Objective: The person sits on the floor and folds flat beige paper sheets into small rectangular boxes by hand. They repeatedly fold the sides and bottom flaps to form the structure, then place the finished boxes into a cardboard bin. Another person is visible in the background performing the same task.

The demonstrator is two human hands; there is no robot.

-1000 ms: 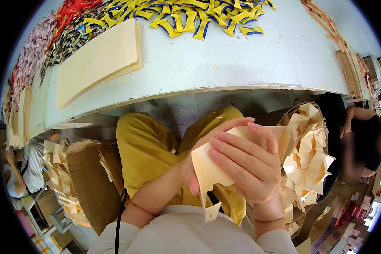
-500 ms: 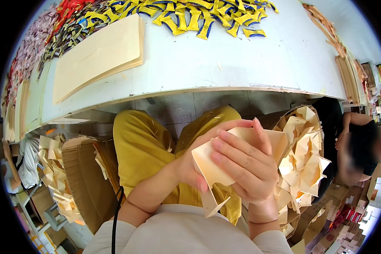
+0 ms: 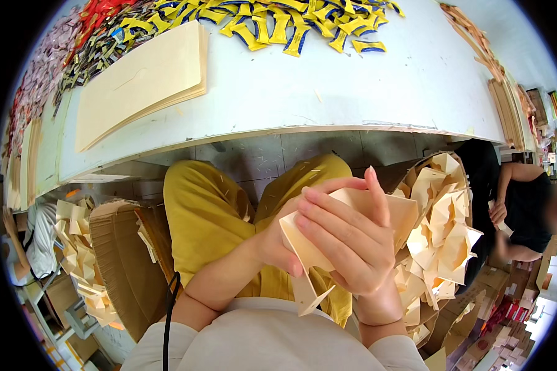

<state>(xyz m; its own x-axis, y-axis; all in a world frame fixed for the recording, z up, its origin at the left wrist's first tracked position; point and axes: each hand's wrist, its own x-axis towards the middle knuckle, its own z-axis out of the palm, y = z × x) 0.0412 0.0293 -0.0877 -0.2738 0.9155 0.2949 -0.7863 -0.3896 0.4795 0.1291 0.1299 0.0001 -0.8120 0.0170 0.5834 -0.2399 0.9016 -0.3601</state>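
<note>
A folded cream card insert [image 3: 309,250] is held over my lap, with bent panels and a small flap at its lower end. My left hand [image 3: 277,238] is closed around its left side, thumb on the near edge and the other fingers running behind it. Across the upper face lies my right hand [image 3: 353,241], its fingers together and its thumb raised by the far panel, so that the card is clasped between both palms. Part of the card is hidden under the right fingers.
Ahead is a white table [image 3: 353,93] bearing a stack of flat cream card sheets [image 3: 145,83] and a heap of yellow-and-blue wrapped packets [image 3: 278,28]. An open carton of folded card pieces [image 3: 439,229] stands close on my right, a brown cardboard box [image 3: 120,253] on my left. Another person [image 3: 520,210] sits at far right.
My right hand has slid slightly left and up over the card insert. The left hand keeps its hold. At far right, the other person's arm has moved.
</note>
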